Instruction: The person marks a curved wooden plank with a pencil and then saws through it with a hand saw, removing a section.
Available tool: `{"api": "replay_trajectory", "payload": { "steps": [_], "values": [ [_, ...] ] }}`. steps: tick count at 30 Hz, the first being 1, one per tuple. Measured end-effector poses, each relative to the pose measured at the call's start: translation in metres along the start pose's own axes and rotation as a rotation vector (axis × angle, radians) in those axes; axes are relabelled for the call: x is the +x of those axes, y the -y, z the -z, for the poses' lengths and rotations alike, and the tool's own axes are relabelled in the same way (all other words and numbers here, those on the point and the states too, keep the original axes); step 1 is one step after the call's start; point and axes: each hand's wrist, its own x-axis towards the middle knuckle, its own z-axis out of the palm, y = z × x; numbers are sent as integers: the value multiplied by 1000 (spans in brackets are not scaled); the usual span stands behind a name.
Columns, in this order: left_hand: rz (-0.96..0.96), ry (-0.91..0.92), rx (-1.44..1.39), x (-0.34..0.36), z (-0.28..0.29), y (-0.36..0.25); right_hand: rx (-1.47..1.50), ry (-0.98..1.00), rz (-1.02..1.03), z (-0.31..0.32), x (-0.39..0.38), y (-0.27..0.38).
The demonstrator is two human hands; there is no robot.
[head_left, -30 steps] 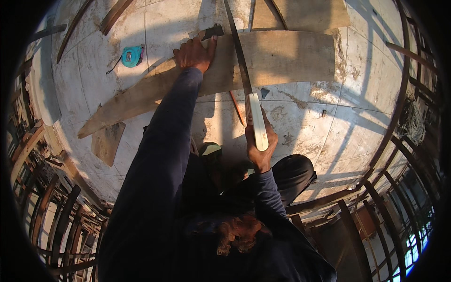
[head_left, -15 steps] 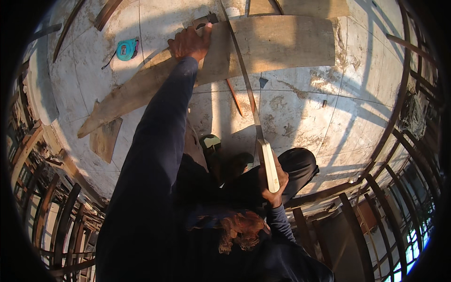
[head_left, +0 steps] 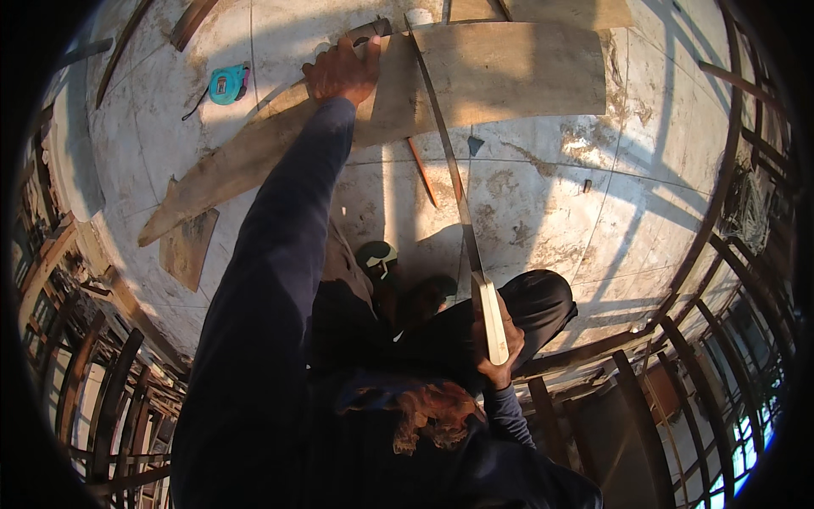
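My right hand [head_left: 506,335] is wrapped round the cream handle of a handsaw [head_left: 444,140], low and right of centre beside my bent knee. Its long narrow blade points away from me and lies across a wide wooden board [head_left: 509,72]. My left hand [head_left: 342,72] bears down on the board just left of the blade, with fingers bent over the far edge and the thumb held apart. Those fingertips are partly hidden. Beside them, at the far edge, is a small dark brown piece [head_left: 370,32] that I cannot identify.
A teal tape measure [head_left: 226,85] lies on the tiled floor [head_left: 551,204] at left. An orange-brown pencil-like stick [head_left: 421,172] and a small dark chip [head_left: 475,146] lie nearer me. A wood offcut [head_left: 188,248] sits by the board's left end. Curved dark slats [head_left: 642,416] surround the area.
My right hand has drawn the saw back toward me, and the blade's tip has come nearer the board's far edge. My left hand remains on the board.
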Motion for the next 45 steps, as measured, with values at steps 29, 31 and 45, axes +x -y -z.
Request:
{"api": "replay_trajectory", "payload": {
  "steps": [29,31,45],
  "values": [
    [56,-40,-140,13,36,-15,-29,-223,464,-65,161,16],
    [53,-47,-158,20,27,-14,-48,-140,361,-59,170,27],
    [-135,-67,-53,31,13,-16,218,-124,136,-101,148,16]
  ]
}}
